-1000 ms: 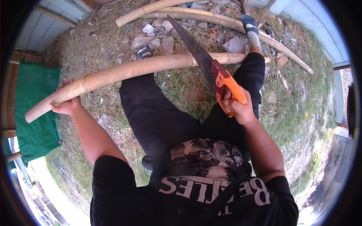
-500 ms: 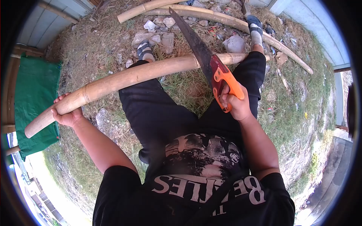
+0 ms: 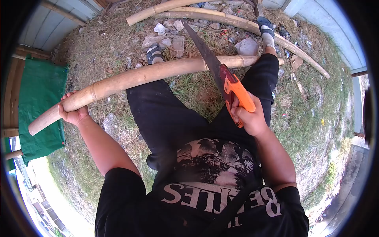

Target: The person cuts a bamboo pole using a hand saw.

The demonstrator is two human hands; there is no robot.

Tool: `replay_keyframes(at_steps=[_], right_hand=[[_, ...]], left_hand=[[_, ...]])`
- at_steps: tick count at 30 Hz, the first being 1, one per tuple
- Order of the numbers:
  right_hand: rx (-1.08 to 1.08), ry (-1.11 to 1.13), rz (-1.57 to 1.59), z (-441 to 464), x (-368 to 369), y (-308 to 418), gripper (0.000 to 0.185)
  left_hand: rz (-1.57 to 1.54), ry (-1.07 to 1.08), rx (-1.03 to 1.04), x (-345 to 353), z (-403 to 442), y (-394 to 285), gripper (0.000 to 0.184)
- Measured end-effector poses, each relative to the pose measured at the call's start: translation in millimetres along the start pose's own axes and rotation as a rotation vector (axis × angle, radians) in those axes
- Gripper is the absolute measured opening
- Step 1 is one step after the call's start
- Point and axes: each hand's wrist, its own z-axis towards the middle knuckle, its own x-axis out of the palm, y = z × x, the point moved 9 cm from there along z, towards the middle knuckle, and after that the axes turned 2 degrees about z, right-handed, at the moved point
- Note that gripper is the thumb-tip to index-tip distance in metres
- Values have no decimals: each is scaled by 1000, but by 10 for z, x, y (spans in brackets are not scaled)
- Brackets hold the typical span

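A thick bamboo pole lies across my legs, slanting from lower left to upper right. Near its left end, my left hand is closed around it from below. My right hand grips the orange handle of a handsaw, fingers wrapped through the grip. The dark, narrow blade points up and to the left and crosses the pole to the right of its middle. Whether the teeth touch the bamboo I cannot tell.
Beyond my feet, more bamboo poles lie on the grass. Stones, among them a large pale rock, are scattered between my feet. A green sheet hangs at the left, and a pale panel wall stands at the right.
My right hand and the saw have moved slightly down, toward my body. The pole's left end and my left hand have shifted a little up and to the right.
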Motion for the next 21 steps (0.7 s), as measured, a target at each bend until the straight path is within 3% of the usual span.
replay_keyframes(at_steps=[5,9,13,17,21], right_hand=[[-34,-27,212,-29,-171,92,8],[4,-6,-80,100,221,305,9],[57,-50,-56,-108,94,333,11],[-83,-81,103,-198,-31,264,11],[-129,-45,44,134,53,184,12]], left_hand=[[-14,5,33,-35,-103,-58,39],[17,-15,16,-40,-131,-47,39],[-25,22,9,17,-95,-22,38],[-15,14,45,11,-234,-101,40],[26,-23,106,9,-553,-287,41]])
